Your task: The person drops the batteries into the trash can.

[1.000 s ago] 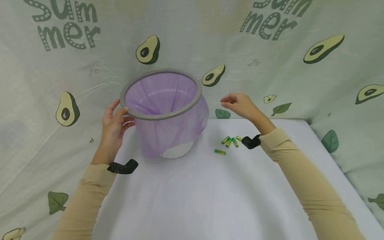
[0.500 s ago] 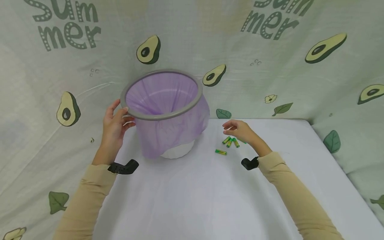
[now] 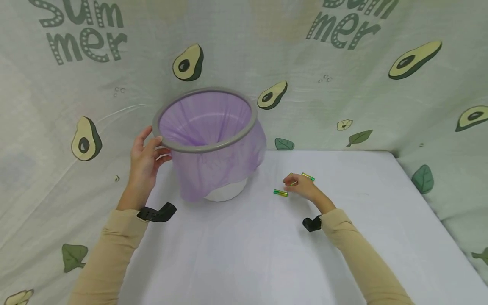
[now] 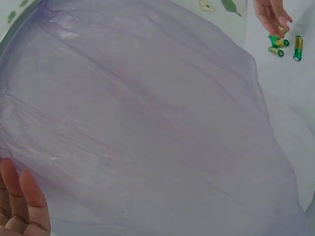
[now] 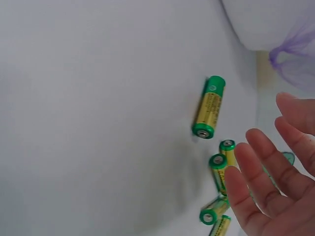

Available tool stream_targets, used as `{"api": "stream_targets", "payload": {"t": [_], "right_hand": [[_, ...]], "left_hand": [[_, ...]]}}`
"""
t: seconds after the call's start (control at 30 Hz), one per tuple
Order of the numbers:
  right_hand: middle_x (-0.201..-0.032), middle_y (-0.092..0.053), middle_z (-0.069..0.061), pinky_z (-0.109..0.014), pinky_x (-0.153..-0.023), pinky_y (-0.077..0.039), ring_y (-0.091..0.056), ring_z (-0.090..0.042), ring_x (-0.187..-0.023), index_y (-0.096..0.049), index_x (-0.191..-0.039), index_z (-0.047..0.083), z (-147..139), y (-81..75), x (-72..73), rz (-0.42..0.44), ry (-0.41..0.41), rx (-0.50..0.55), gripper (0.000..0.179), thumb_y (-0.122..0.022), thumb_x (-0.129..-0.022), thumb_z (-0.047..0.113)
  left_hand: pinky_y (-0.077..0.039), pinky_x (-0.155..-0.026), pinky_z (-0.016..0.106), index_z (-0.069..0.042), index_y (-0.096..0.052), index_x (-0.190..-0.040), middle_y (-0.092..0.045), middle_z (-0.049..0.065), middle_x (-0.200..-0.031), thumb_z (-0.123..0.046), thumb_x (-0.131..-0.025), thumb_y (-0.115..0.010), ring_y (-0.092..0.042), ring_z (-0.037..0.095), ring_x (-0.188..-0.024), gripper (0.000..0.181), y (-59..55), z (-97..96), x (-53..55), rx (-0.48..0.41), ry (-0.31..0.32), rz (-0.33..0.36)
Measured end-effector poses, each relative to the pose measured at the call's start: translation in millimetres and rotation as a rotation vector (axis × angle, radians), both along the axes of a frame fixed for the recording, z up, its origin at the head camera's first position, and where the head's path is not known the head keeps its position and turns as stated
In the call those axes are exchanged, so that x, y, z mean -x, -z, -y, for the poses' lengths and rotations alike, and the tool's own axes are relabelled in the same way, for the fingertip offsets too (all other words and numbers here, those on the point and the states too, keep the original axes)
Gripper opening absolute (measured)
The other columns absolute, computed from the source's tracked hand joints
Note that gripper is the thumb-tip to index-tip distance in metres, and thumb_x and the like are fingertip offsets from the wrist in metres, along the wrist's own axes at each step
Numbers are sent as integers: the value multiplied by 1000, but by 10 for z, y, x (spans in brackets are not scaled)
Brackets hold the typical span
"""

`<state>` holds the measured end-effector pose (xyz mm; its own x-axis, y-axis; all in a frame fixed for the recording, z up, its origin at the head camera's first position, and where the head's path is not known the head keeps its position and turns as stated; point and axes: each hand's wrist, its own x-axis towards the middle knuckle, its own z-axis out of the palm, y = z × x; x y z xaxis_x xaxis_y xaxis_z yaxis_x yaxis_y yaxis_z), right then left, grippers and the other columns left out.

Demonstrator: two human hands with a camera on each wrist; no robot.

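Note:
A waste bin with a grey rim (image 3: 206, 148) and a purple bin liner (image 3: 217, 173) stands at the back of the table. My left hand (image 3: 144, 169) grips the rim on its left side, thumb over the edge and fingers outside. My right hand (image 3: 303, 187) is down over a small group of green and yellow batteries, mostly covering them in the head view. In the right wrist view its fingers (image 5: 263, 182) are extended beside the clustered batteries (image 5: 218, 167), holding none. One battery (image 3: 281, 193) lies apart, left of the hand; another battery (image 3: 308, 176) shows behind it.
A white table (image 3: 228, 254) spreads in front of the bin. Behind it hangs a curtain (image 3: 236, 46) printed with avocados and leaves. The bin's white base (image 3: 226, 191) shows under the liner.
My right hand has come down from above the table's far edge to the batteries, now covering most of the cluster. The left hand and bin have stayed in place.

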<state>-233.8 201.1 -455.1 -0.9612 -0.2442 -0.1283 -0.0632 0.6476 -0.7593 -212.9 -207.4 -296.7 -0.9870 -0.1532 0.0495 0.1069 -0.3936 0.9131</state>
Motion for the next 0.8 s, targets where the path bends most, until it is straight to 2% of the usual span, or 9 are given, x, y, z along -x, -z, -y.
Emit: {"api": "stream_targets", "payload": {"t": [0.23, 0.47, 0.63, 0.8], "right_hand": [[-98, -63, -17, -24, -69, -47, -59, -21, -85, -60, -108, -5, 11, 243, 1, 22, 48, 14, 27, -64, -84, 7], [-83, -58, -8, -23, -63, -42, -51, -14, -71, -61, -102, -5, 40, 358, -6, 61, 102, 35, 24, -66, -81, 5], [-79, -55, -4, -22, -64, -40, -49, -13, -72, -61, -96, -2, 61, 420, 5, 73, 75, -21, 21, -70, -77, 4], [-79, -54, -6, -23, -64, -40, -49, -16, -74, -60, -92, -2, 70, 439, -6, 49, 50, -65, 18, -69, -77, 3]], "left_hand": [[-53, -55, 23, -16, -30, -141, -65, 0, -74, -11, -89, -61, -62, 14, -56, 61, -3, 7, 4, -4, -2, 5], [-53, -55, 23, -16, -31, -140, -65, 0, -74, -10, -89, -61, -62, 13, -56, 60, -7, 6, 5, -4, -2, 1], [-53, -55, 23, -16, -31, -140, -65, 0, -74, -10, -89, -61, -62, 13, -56, 60, -5, 5, 1, -2, -1, -2], [-53, -55, 23, -16, -30, -141, -65, 0, -74, -11, -89, -60, -62, 13, -57, 60, 2, 2, -1, 4, 0, -2]]}}
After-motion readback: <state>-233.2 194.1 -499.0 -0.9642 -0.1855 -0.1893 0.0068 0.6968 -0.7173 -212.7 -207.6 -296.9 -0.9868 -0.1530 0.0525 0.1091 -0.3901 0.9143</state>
